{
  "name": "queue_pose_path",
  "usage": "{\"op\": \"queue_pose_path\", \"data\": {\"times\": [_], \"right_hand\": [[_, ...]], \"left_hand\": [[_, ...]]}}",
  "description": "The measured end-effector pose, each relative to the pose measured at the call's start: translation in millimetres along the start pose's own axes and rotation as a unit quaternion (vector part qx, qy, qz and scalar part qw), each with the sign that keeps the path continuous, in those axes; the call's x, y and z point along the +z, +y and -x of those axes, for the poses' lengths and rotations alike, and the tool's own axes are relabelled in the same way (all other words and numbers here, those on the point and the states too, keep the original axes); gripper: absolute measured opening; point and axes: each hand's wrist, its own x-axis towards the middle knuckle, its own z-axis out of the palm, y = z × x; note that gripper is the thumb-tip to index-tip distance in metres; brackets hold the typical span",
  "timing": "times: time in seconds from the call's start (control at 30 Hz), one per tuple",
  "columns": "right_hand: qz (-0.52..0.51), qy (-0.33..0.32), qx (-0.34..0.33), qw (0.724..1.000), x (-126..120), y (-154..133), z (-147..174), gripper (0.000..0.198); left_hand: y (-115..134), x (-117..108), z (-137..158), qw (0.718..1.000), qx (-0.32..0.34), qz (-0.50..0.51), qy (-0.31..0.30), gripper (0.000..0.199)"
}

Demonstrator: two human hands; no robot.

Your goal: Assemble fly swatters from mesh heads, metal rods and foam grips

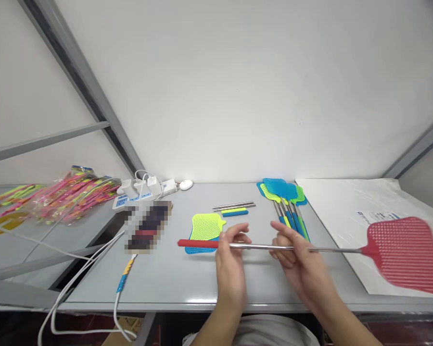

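A red fly swatter [404, 252] stretches sideways above the front of the table, its mesh head to the right and its red handle pointing left. My left hand [231, 269] is closed around the swatter where the handle meets the metal rod. Farther right, my right hand [299, 262] grips the thin metal rod, index finger partly extended. Behind the handle lie a yellow-green swatter head [207, 225] and a blue swatter head [197, 250], partly overlapped. Beyond my hands are metal rods [234, 205], a yellow handle [234, 210] and a blue handle [235, 213].
Several blue and green fly swatters [279, 188] are bunched at the back right. A white package [341, 211] covers the table's right side. At left are a blurred-out phone-like object [147, 228], a power strip [133, 199], white cables [117, 307] and bagged pink items [75, 194].
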Motion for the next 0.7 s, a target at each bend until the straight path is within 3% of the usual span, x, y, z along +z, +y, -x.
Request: {"op": "queue_pose_path", "data": {"times": [0.1, 0.2, 0.3, 0.43, 0.57, 0.7], "right_hand": [[-0.055, 0.058, -0.03, 0.996, -11, -16, -7, 0.041], [-0.059, 0.103, -0.065, 0.991, -18, -26, -14, 0.045], [-0.036, 0.1, -0.1, 0.989, -20, -27, -22, 0.049], [-0.01, 0.067, -0.143, 0.987, -5, -19, -33, 0.045], [0.009, 0.058, -0.151, 0.987, 31, 2, -36, 0.042], [0.017, -0.004, -0.097, 0.995, 59, 23, -29, 0.047]], "left_hand": [[11, -12, -5, 0.997, 0.014, 0.054, 0.05, 0.048], [29, -26, -11, 0.988, 0.018, 0.133, 0.074, 0.035], [53, -45, -23, 0.963, 0.018, 0.234, 0.132, 0.022], [72, -60, -37, 0.942, 0.022, 0.297, 0.152, 0.026], [58, -37, -30, 0.948, 0.046, 0.283, 0.139, 0.032], [42, -8, -16, 0.958, -0.013, 0.273, 0.092, 0.032]]}}
